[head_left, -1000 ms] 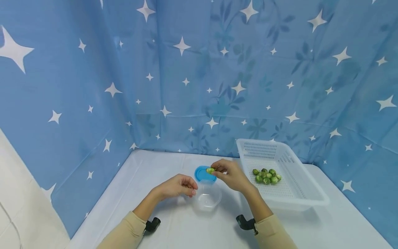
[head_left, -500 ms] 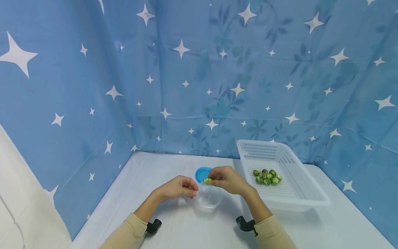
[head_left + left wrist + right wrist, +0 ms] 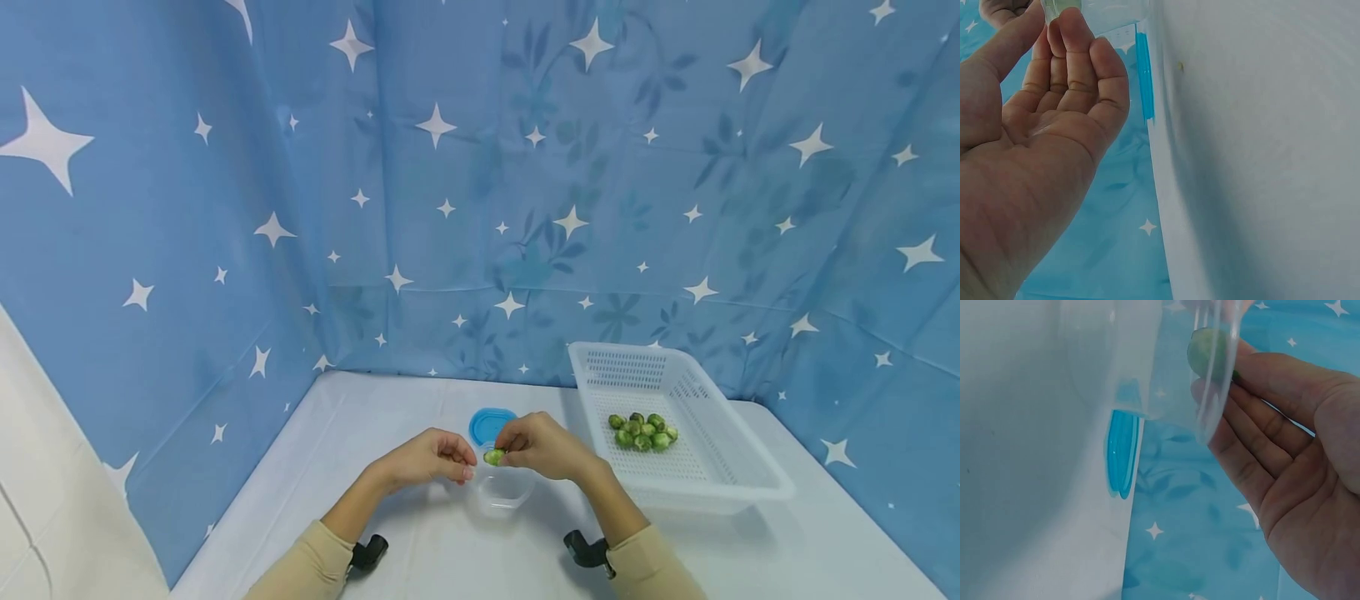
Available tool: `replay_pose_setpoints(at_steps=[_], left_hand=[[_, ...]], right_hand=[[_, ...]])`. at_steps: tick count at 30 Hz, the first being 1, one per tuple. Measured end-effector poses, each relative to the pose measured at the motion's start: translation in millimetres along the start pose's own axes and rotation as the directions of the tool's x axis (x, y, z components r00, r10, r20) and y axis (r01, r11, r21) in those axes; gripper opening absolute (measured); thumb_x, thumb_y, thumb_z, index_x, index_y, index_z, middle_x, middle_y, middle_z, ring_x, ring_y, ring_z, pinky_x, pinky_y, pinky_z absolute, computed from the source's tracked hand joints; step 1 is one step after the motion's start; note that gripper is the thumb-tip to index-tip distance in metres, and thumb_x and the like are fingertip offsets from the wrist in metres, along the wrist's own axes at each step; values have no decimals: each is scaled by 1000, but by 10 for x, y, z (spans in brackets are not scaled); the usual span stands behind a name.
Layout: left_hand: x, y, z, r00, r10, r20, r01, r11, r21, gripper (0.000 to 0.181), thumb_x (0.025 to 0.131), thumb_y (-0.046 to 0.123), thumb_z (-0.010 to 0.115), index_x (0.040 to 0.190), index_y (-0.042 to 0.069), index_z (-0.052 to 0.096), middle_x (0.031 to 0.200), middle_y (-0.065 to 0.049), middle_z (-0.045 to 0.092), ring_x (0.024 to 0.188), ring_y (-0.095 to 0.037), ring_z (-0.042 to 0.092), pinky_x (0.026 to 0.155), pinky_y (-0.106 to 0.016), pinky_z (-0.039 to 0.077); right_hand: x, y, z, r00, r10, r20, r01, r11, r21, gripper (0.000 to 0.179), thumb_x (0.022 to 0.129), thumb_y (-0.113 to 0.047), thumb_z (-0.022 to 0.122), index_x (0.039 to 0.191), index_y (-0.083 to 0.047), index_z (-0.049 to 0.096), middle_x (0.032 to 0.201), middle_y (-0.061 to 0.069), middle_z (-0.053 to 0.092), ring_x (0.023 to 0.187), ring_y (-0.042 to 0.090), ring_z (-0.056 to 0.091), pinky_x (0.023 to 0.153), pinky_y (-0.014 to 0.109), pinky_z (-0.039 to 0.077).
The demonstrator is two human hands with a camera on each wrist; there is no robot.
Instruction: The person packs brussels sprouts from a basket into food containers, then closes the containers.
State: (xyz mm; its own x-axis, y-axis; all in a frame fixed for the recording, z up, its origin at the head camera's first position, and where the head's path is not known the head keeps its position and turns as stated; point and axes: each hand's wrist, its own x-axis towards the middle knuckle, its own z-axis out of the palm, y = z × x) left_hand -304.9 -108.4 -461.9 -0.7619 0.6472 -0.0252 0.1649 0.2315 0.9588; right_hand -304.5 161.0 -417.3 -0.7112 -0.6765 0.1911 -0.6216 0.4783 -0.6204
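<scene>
My right hand (image 3: 543, 447) pinches a Brussels sprout (image 3: 493, 457) between thumb and fingertips, above a clear plastic container (image 3: 504, 493). In the right wrist view the sprout (image 3: 1207, 355) shows through the container's clear wall near the rim. My left hand (image 3: 433, 460) holds the container's left rim, thumb and fingers at the edge. In the left wrist view its fingertips (image 3: 1074, 25) overlap the clear wall; the exact contact is partly cut off by the frame. A blue lid (image 3: 487, 425) lies just behind the container.
To the right stands a white perforated basket (image 3: 708, 454) with several Brussels sprouts (image 3: 641, 432) in it. A white cloth (image 3: 420, 558) covers the table. Blue curtains with white stars (image 3: 465, 183) hang behind and at the sides.
My right hand has lowered the sprout from over the blue lid toward me and slightly left, to above the container. The left hand has stayed at the rim.
</scene>
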Motion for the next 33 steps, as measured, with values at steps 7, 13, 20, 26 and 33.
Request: replay_pose_setpoints(at_steps=[7, 13, 20, 26, 33], left_hand=[[-13, 0, 1, 1000, 5, 1, -5, 1000, 8, 25, 98, 16, 74, 114, -3, 70, 96, -1, 72, 87, -17, 69, 83, -38, 57], [-11, 4, 2, 1000, 14, 1, -14, 1000, 7, 23, 98, 15, 74, 112, -3, 71, 96, -2, 72, 88, -17, 69, 84, -39, 58], [-9, 2, 5, 1000, 17, 11, -17, 1000, -1, 19, 97, 14, 74, 111, 0, 72, 97, -2, 72, 87, -17, 69, 85, -39, 57], [-9, -9, 4, 1000, 19, 15, -19, 1000, -1, 20, 98, 15, 74, 111, 0, 71, 98, -2, 72, 88, -17, 69, 84, -37, 57], [-14, -3, 1, 1000, 19, 10, -19, 1000, 11, 20, 98, 16, 74, 111, 2, 72, 97, -2, 72, 88, -18, 69, 83, -37, 57]], right_hand=[[44, -88, 78, 1000, -2, -2, 1, 993, -120, 11, 87, -6, 84, 97, -8, 80, 92, 2, 78, 79, 6, 70, 71, 21, 57], [69, -114, 150, 999, 27, 24, -23, 985, -170, 8, 85, -7, 85, 91, -10, 81, 86, -4, 77, 77, 2, 68, 70, 19, 56], [84, -94, 209, 999, 20, 42, -12, 984, -180, 9, 85, -6, 85, 87, -11, 79, 83, -8, 75, 77, 0, 66, 70, 18, 56], [82, -104, 233, 998, 27, 50, -16, 979, -204, 9, 86, -5, 84, 86, -12, 78, 82, -7, 74, 74, 0, 64, 68, 18, 55], [92, -140, 255, 999, 12, 47, 0, 969, -249, 9, 85, -3, 84, 86, -10, 78, 82, -4, 75, 73, 1, 62, 68, 18, 54]])
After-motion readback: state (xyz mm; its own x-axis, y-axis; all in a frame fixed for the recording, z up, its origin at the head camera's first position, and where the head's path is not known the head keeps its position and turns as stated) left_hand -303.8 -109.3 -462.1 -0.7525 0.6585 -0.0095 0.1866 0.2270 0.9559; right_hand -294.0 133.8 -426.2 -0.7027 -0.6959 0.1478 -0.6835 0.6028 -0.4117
